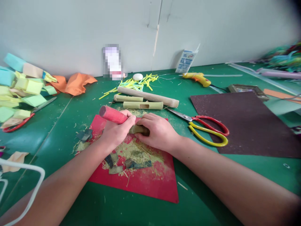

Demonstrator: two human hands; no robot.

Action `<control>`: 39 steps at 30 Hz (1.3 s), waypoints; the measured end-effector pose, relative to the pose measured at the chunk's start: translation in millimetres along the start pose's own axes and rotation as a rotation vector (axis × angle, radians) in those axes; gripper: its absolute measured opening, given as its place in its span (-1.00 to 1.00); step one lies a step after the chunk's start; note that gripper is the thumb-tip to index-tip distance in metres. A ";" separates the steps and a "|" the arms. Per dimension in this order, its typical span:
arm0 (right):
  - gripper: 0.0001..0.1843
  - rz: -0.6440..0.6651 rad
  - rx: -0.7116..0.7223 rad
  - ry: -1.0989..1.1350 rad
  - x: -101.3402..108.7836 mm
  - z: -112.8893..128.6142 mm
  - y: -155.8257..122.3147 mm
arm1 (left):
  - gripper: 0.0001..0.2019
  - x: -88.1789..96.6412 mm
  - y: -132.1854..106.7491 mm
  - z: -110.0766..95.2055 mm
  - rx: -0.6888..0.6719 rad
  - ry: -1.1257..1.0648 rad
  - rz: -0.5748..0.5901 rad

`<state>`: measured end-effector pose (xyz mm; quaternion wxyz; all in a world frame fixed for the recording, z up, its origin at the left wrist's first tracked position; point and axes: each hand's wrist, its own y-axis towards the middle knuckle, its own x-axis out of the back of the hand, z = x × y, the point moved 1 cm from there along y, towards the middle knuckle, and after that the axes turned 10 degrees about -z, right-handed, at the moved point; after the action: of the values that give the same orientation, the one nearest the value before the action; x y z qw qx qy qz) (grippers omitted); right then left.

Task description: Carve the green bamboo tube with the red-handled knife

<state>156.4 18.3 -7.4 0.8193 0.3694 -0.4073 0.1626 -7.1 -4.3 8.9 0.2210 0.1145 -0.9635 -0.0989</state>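
Note:
My left hand (119, 131) is closed around a tool with a thick red handle (113, 115); its working end is hidden behind the hand. My right hand (156, 129) grips a short bamboo tube (139, 129), which lies low over the red sheet (164, 188). The left fingers are close beside that tube; whether they touch it I cannot tell. Pale shavings (141, 149) and dark bamboo chips (141, 164) litter the sheet. Just beyond my hands rest a bamboo tube with a rectangular slot (154, 105), another short bamboo piece (128, 98) and a longer wooden rod (152, 96).
Scissors (202, 124) with red and yellow handles lie right, partly over a dark sheet (244, 125). A yellow glue gun (198, 78), a carton (186, 60) and cut yellow strips (147, 82) sit farther back. Folded papers (25, 88) and a white frame (39, 182) are left.

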 end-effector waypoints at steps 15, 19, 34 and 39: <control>-0.77 0.009 -0.006 -0.003 0.5 0.4 0.2 | -0.75 2.1 0.6 5.5 -0.057 0.065 0.031; -0.79 -0.004 -0.007 0.018 -0.2 -1.3 1.0 | -0.74 -0.3 -1.4 4.1 -0.147 0.145 0.031; -0.80 0.019 -0.046 -0.116 -4.8 7.2 -1.6 | -0.73 -8.4 3.9 1.2 -0.183 0.275 0.024; -0.80 0.021 -0.082 -0.020 -5.8 4.5 -0.3 | -0.74 -10.0 6.4 2.5 -0.153 0.217 0.007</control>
<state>150.5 15.1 -10.3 0.8278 0.3327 -0.4257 0.1509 -0.6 4.9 4.2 0.3322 0.1041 -0.9240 -0.1585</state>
